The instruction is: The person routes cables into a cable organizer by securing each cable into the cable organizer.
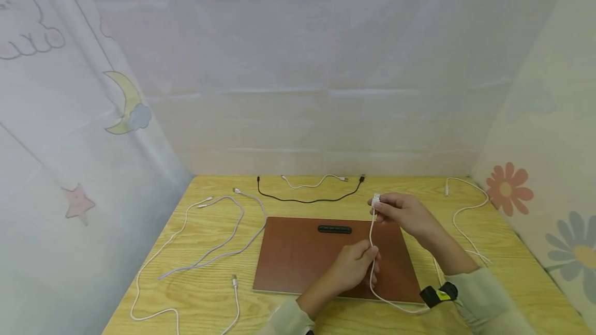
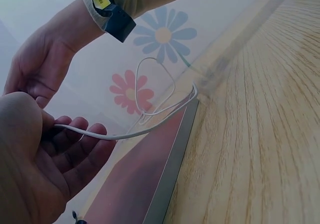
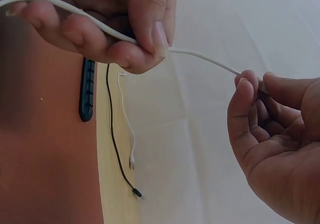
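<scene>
Above the brown board (image 1: 293, 252), my two hands hold one white USB cable (image 1: 371, 231). My right hand (image 1: 407, 216) pinches it at the white plug end, which points up in the head view. Lower down, my left hand (image 1: 351, 268) pinches the cord between thumb and forefinger, its other fingers loosely bent in the left wrist view. Between the hands the cord (image 3: 202, 57) runs nearly straight. Below the left hand it droops over the board's front edge toward the right. A black cable holder strip (image 1: 334, 229) with slots lies on the board, behind the left hand.
Behind the board lie a black cable (image 1: 304, 201) and a short white cable (image 1: 307, 186). To the left are a lilac cable (image 1: 242, 211), a long white cable (image 1: 139, 273) and another white plug (image 1: 235, 280). A white cable (image 1: 458, 216) curves along the right.
</scene>
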A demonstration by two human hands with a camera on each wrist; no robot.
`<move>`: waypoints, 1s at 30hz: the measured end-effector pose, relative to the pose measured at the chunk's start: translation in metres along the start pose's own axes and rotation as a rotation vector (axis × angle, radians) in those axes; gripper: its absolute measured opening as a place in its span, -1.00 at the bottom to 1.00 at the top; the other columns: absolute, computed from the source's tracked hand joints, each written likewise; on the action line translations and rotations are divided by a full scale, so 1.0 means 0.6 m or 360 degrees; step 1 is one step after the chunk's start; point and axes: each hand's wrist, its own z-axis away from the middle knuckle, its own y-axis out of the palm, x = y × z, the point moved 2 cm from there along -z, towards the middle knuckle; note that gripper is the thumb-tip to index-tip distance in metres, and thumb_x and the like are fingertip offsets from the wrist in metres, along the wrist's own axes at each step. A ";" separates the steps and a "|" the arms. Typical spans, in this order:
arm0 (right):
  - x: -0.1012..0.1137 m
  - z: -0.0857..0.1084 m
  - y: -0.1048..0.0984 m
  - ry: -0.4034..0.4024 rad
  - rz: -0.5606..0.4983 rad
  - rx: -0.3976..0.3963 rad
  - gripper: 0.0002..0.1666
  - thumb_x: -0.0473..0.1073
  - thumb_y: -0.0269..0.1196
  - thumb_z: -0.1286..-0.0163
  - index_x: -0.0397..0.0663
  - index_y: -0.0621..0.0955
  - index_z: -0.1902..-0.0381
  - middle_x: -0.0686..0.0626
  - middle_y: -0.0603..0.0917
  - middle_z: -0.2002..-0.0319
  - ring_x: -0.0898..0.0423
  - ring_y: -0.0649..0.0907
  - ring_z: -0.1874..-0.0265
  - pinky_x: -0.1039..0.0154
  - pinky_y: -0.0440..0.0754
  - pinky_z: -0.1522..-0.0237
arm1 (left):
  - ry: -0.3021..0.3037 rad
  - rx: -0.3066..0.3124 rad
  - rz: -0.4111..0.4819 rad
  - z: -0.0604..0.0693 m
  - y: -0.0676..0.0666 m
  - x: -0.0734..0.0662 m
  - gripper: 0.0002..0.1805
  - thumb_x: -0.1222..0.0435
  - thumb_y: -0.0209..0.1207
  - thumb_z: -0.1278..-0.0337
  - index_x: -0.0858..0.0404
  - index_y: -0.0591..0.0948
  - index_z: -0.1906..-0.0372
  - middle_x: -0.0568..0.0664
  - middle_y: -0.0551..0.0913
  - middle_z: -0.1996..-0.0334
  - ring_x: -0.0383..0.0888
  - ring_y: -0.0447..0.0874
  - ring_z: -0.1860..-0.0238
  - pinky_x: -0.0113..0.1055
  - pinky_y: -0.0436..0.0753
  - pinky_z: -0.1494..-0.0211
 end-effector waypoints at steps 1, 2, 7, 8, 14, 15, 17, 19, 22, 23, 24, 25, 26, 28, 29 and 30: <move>-0.001 -0.001 0.001 0.0007 0.0018 -0.0003 -0.59 -0.11 0.17 -0.57 -0.44 0.60 -0.06 -0.20 0.70 0.09 0.17 0.69 0.27 0.28 0.70 0.15 | -0.0012 -0.0003 0.0003 0.001 0.000 0.001 -0.60 0.10 -0.03 -0.59 0.38 0.58 0.19 0.02 0.66 0.53 -0.30 0.63 0.65 -0.32 0.66 0.55; -0.001 -0.003 0.003 0.0017 0.0036 -0.0009 -0.58 -0.11 0.17 -0.57 -0.43 0.60 -0.08 -0.20 0.71 0.12 0.16 0.70 0.27 0.27 0.70 0.15 | -0.0022 -0.0009 -0.0003 0.001 -0.001 0.002 -0.60 0.11 -0.03 -0.59 0.37 0.58 0.19 -0.01 0.66 0.53 -0.30 0.63 0.65 -0.33 0.65 0.55; -0.002 -0.012 0.012 0.0043 0.0137 -0.0029 -0.55 -0.08 0.19 -0.55 -0.40 0.61 -0.11 -0.11 0.72 0.27 0.11 0.71 0.31 0.20 0.72 0.16 | -0.0071 -0.0038 -0.0020 0.004 -0.005 0.002 -0.64 0.15 -0.03 -0.59 0.36 0.58 0.21 -0.12 0.61 0.58 -0.27 0.61 0.69 -0.24 0.66 0.58; -0.003 -0.014 0.014 0.0044 0.0151 -0.0030 -0.56 -0.08 0.19 -0.55 -0.39 0.61 -0.11 -0.11 0.72 0.28 0.10 0.71 0.31 0.17 0.72 0.16 | -0.0078 -0.0036 -0.0027 0.004 -0.006 0.003 -0.64 0.15 -0.03 -0.59 0.36 0.58 0.22 -0.13 0.61 0.58 -0.27 0.60 0.70 -0.22 0.65 0.58; -0.008 -0.016 0.020 0.0064 0.0302 -0.0051 -0.63 -0.06 0.17 -0.57 -0.29 0.65 -0.01 -0.14 0.73 0.33 0.00 0.72 0.32 0.12 0.70 0.18 | -0.0128 -0.0018 -0.0069 0.008 -0.007 0.007 -0.62 0.12 -0.03 -0.59 0.35 0.59 0.23 -0.13 0.59 0.60 -0.25 0.57 0.73 -0.29 0.61 0.63; -0.008 -0.015 0.021 0.0063 0.0330 -0.0056 -0.64 -0.06 0.17 -0.57 -0.27 0.65 0.02 -0.15 0.73 0.33 -0.02 0.73 0.33 0.12 0.70 0.20 | -0.0136 -0.0020 -0.0077 0.009 -0.007 0.007 -0.62 0.12 -0.02 -0.58 0.35 0.59 0.23 -0.12 0.59 0.60 -0.24 0.56 0.74 -0.31 0.60 0.64; -0.007 -0.015 0.024 0.0062 0.0387 -0.0063 -0.67 -0.06 0.16 -0.57 -0.25 0.66 0.07 -0.15 0.73 0.34 -0.05 0.73 0.34 0.09 0.69 0.21 | -0.0150 -0.0023 -0.0084 0.011 -0.009 0.008 -0.63 0.13 -0.02 -0.58 0.35 0.59 0.24 -0.11 0.59 0.61 -0.24 0.55 0.75 -0.34 0.59 0.65; -0.006 -0.014 0.026 0.0065 0.0422 -0.0070 -0.70 -0.08 0.17 -0.57 -0.24 0.66 0.08 -0.13 0.74 0.34 -0.06 0.73 0.35 0.09 0.69 0.24 | -0.0156 -0.0016 -0.0106 0.014 -0.011 0.008 -0.64 0.15 -0.02 -0.58 0.33 0.59 0.26 -0.11 0.59 0.62 -0.23 0.54 0.76 -0.33 0.58 0.66; -0.005 -0.010 0.028 0.0080 0.0489 -0.0073 -0.73 -0.12 0.17 -0.56 -0.24 0.67 0.12 -0.07 0.74 0.37 -0.05 0.73 0.37 0.11 0.68 0.29 | -0.0162 0.0013 -0.0143 0.017 -0.013 0.010 -0.63 0.15 -0.03 -0.59 0.31 0.60 0.29 -0.10 0.59 0.62 -0.21 0.54 0.76 -0.31 0.58 0.68; -0.004 -0.008 0.029 0.0082 0.0501 -0.0069 -0.73 -0.12 0.17 -0.56 -0.24 0.67 0.13 -0.04 0.73 0.39 -0.05 0.73 0.37 0.14 0.68 0.30 | -0.0163 0.0020 -0.0154 0.017 -0.014 0.011 -0.63 0.15 -0.04 -0.59 0.30 0.60 0.29 -0.10 0.59 0.62 -0.21 0.54 0.76 -0.31 0.58 0.68; -0.004 -0.007 0.029 0.0086 0.0511 -0.0064 -0.75 -0.12 0.17 -0.56 -0.22 0.67 0.15 -0.01 0.73 0.41 -0.06 0.73 0.37 0.13 0.68 0.31 | -0.0163 0.0025 -0.0168 0.018 -0.014 0.012 -0.63 0.15 -0.04 -0.59 0.30 0.60 0.30 -0.10 0.59 0.62 -0.21 0.55 0.76 -0.31 0.57 0.68; -0.004 -0.007 0.030 0.0084 0.0518 -0.0054 -0.75 -0.13 0.17 -0.56 -0.23 0.66 0.16 0.01 0.72 0.43 -0.06 0.73 0.37 0.16 0.67 0.32 | -0.0165 0.0022 -0.0174 0.018 -0.014 0.014 -0.63 0.15 -0.03 -0.59 0.30 0.60 0.31 -0.11 0.59 0.63 -0.21 0.55 0.76 -0.32 0.57 0.69; -0.004 -0.007 0.031 0.0081 0.0523 -0.0044 -0.76 -0.14 0.17 -0.56 -0.22 0.66 0.18 0.03 0.71 0.45 -0.04 0.73 0.38 0.17 0.67 0.32 | -0.0166 0.0022 -0.0177 0.019 -0.014 0.016 -0.62 0.15 -0.03 -0.59 0.30 0.60 0.31 -0.10 0.59 0.63 -0.21 0.55 0.77 -0.32 0.56 0.69; -0.006 -0.007 0.031 0.0075 0.0517 -0.0022 -0.76 -0.15 0.17 -0.56 -0.22 0.66 0.20 0.02 0.70 0.47 -0.04 0.73 0.38 0.15 0.68 0.31 | -0.0169 0.0015 -0.0181 0.020 -0.013 0.020 -0.63 0.15 -0.03 -0.58 0.30 0.60 0.32 -0.10 0.59 0.64 -0.21 0.55 0.77 -0.33 0.56 0.70; -0.007 -0.008 0.031 0.0074 0.0510 -0.0010 -0.76 -0.16 0.17 -0.56 -0.23 0.66 0.21 0.00 0.70 0.47 -0.07 0.73 0.38 0.14 0.68 0.31 | -0.0169 0.0013 -0.0182 0.021 -0.013 0.021 -0.63 0.15 -0.02 -0.58 0.29 0.60 0.33 -0.10 0.59 0.64 -0.21 0.55 0.77 -0.33 0.56 0.70; -0.008 -0.009 0.030 0.0075 0.0505 0.0002 -0.76 -0.17 0.17 -0.55 -0.25 0.65 0.21 -0.01 0.70 0.47 -0.08 0.73 0.38 0.14 0.68 0.31 | -0.0169 0.0016 -0.0183 0.021 -0.012 0.022 -0.64 0.16 -0.02 -0.58 0.29 0.60 0.33 -0.11 0.59 0.64 -0.21 0.55 0.77 -0.33 0.55 0.70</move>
